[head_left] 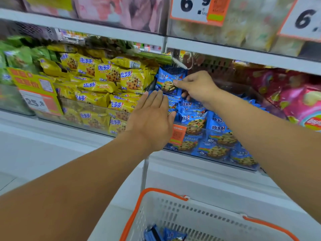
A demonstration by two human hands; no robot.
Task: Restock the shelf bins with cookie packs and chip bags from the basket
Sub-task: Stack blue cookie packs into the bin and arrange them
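Head view: a blue cookie pack (pixel 167 82) is pinched at its edge by the right hand (pixel 197 86), upright at the back of the blue-pack bin (pixel 208 153), just beside the yellow packs (pixel 104 87). The left hand (pixel 151 119) is held flat with its fingers (pixel 156 97) straight, gripping nothing. If released while leaning, the pack may well topple forward or slide over the heaped pile. Glossy crinkled foil printed with a cookie is shown. More blue packs are left in the basket (pixel 173 202).
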